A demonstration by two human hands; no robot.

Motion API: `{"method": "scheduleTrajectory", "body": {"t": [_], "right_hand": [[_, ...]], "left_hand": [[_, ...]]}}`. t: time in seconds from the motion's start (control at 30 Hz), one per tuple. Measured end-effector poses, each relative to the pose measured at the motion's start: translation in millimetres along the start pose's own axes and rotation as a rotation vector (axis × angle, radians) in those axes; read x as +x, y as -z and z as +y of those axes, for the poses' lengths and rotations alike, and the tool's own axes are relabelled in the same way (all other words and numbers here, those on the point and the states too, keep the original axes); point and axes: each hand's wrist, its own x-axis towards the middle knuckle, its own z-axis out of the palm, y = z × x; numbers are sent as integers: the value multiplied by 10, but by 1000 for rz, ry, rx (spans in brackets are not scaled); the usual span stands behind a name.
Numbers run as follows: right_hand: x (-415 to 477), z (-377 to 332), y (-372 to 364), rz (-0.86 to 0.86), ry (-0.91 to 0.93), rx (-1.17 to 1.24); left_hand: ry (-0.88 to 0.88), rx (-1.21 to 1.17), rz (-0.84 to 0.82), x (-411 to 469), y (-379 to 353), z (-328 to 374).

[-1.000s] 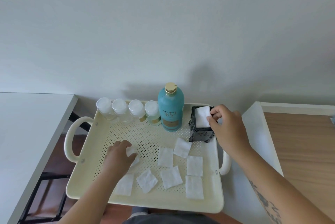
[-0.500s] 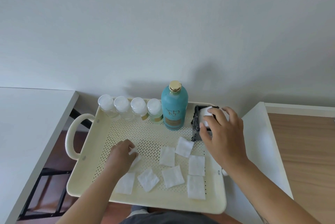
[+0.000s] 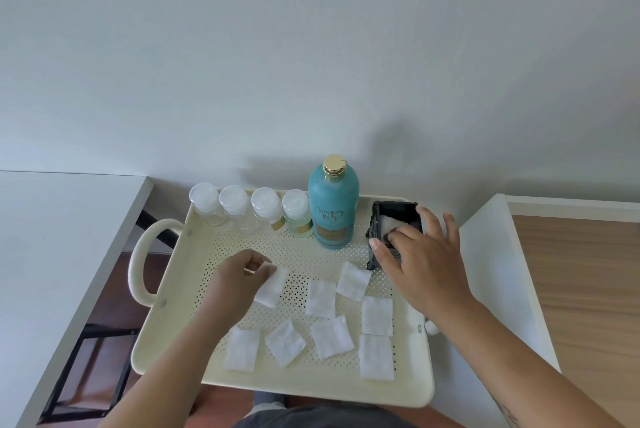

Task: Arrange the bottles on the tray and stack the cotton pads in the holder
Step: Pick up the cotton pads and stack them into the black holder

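Note:
A cream perforated tray (image 3: 180, 351) carries several small clear bottles (image 3: 235, 209) with white caps in a row along its back edge. To their right stands a tall teal bottle (image 3: 333, 209) with a gold cap. A black square holder (image 3: 394, 223) sits at the back right with a white cotton pad inside. My right hand (image 3: 426, 261) rests over the holder, fingers spread, one fingertip pressing into it. My left hand (image 3: 235, 280) pinches a cotton pad (image 3: 273, 289) lifted off the tray floor. Several more cotton pads (image 3: 322, 299) lie scattered on the tray's front half.
A white table (image 3: 52, 247) stands to the left, with a gap and a dark frame between it and the tray. A white-edged wooden surface (image 3: 581, 289) lies to the right. A plain wall rises just behind the tray.
My right hand pushed its pad down into the holder and now lies flat over it. My left hand picked a pad up off the tray and lifted it.

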Motion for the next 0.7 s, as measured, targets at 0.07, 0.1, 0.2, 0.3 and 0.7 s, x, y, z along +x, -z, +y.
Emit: {"method": "scheduleTrajectory", "body": {"t": [0.07,0.1,0.2,0.3,0.7], "right_hand": [[11,3,0,-31,-3,6],[10,5,6,-27,-1,9],[-24,-28,82,120,15,104],[-98,-148,210,293,-16,378],[-186,-282,408,-148,-423,1259]], "left_hand": [[22,-146,-24,-29,-8,158],[22,-224,-40,-49,-18,243],[-8,-404,-98,-120,-48,507],[-42,-512,-131,-203,-110,748],[-13,-657,-324,-315,-419,1114]]}}
